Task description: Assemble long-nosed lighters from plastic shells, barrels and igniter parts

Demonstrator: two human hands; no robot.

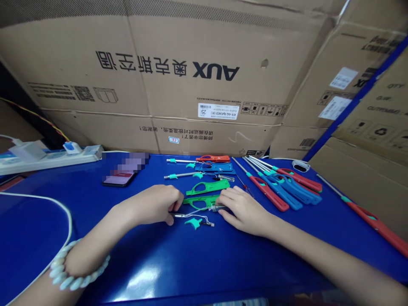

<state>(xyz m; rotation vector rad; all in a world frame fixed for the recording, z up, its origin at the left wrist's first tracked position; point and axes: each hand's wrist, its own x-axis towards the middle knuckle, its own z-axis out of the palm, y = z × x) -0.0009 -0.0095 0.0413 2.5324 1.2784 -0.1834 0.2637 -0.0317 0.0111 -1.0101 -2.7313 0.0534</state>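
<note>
My left hand pinches a thin metal tube, from which white wires run to the right. My right hand is closed on a small clear lighter tank, joined to those wires. Between the hands, a green lighter shell half lies on the table, partly covered by the right hand. The other green half lies just behind it. In front are a loose teal trigger and a small dark part with a pale end.
Opened red and blue lighter shells with metal tubes lie behind. Several whole long lighters are at right, beside a screwdriver. A phone, power strip and white cable are left; cardboard walls the back.
</note>
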